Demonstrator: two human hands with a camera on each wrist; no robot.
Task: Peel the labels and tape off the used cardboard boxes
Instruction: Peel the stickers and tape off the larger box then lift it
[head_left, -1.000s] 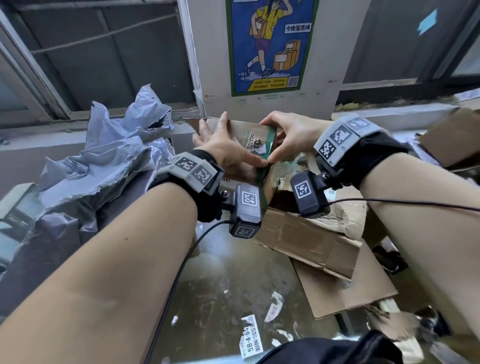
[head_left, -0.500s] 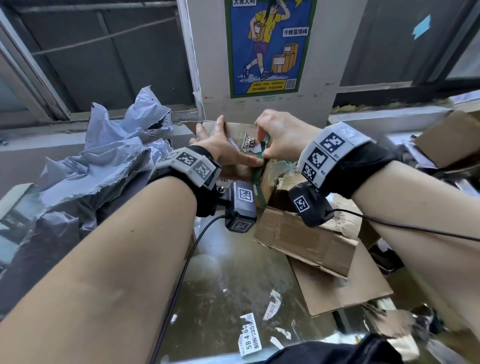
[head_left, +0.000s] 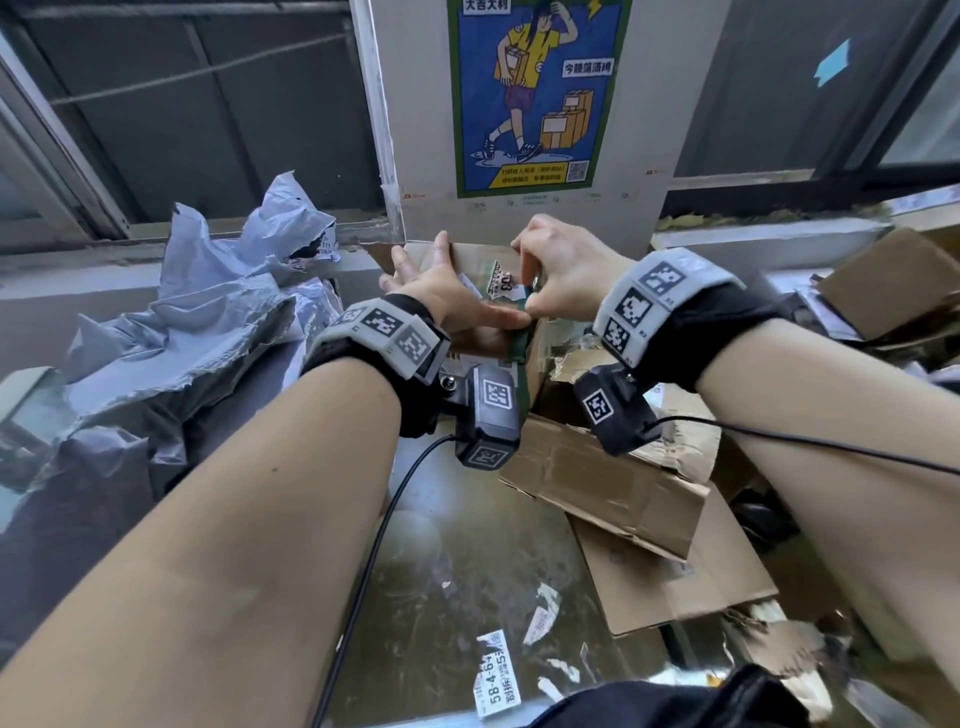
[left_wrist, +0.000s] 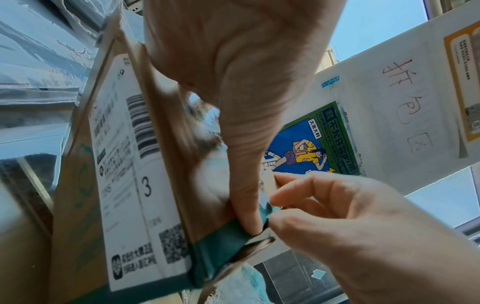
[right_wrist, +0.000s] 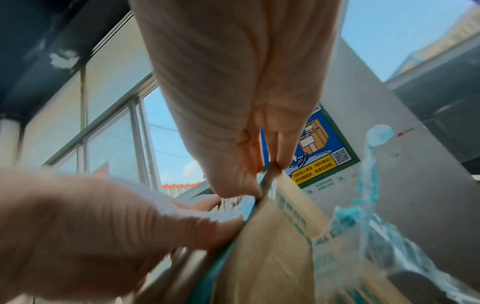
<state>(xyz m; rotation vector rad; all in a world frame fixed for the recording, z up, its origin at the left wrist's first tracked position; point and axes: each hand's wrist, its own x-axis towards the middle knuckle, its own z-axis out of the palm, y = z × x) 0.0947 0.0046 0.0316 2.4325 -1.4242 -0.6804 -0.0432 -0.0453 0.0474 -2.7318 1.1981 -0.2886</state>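
My left hand (head_left: 457, 292) grips a small brown cardboard box (head_left: 475, 260) in front of me, fingers spread on its far face and thumb (left_wrist: 244, 185) pressed on its edge. A green tape (head_left: 521, 345) strip runs along that edge. My right hand (head_left: 530, 300) pinches the tape's upper end between thumb and fingertips (right_wrist: 281, 156). In the left wrist view a white shipping label (left_wrist: 122, 164) with barcode is stuck on the box's near face, beside the green tape (left_wrist: 221, 242).
Crumpled grey mailer bags (head_left: 208, 322) are piled at the left. Flattened cardboard boxes (head_left: 597, 478) lie at the right under my right wrist, more cardboard (head_left: 883, 280) beyond. Torn label scraps (head_left: 496, 670) lie on the glass table (head_left: 467, 545). A poster (head_left: 535, 93) hangs on the pillar behind.
Both hands and the box have drifted slightly up and away. My right wrist has rolled and its fingers have closed tighter on the green tape at the box edge.
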